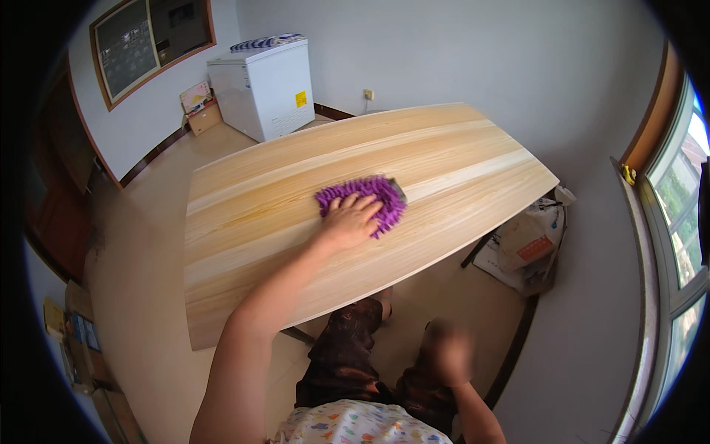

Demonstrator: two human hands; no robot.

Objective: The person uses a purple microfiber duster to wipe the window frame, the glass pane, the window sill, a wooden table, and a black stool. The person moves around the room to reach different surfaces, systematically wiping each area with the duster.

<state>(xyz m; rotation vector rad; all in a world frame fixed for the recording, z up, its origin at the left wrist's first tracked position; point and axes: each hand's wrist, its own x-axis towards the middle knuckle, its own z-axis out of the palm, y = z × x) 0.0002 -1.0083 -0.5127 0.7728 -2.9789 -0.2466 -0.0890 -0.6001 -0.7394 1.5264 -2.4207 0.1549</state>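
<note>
My left hand point(349, 222) lies on a purple chenille cleaning mitt point(391, 208), fingers spread and pressing it flat on the tabletop. A grey edge shows at the mitt's far right corner. Under it is a table point(266, 222) with a pale wood-grain top, set at a slant before me. My right hand point(452, 352) hangs low over my right knee, off the table. It is blurred, so its fingers cannot be made out.
A white chest freezer point(283, 83) with a striped cloth on top stands past the far edge. Cardboard boxes point(205, 117) sit beside it. Plastic bags point(532, 244) lie under the table's right corner, near the wall. A window point(682, 205) is at right.
</note>
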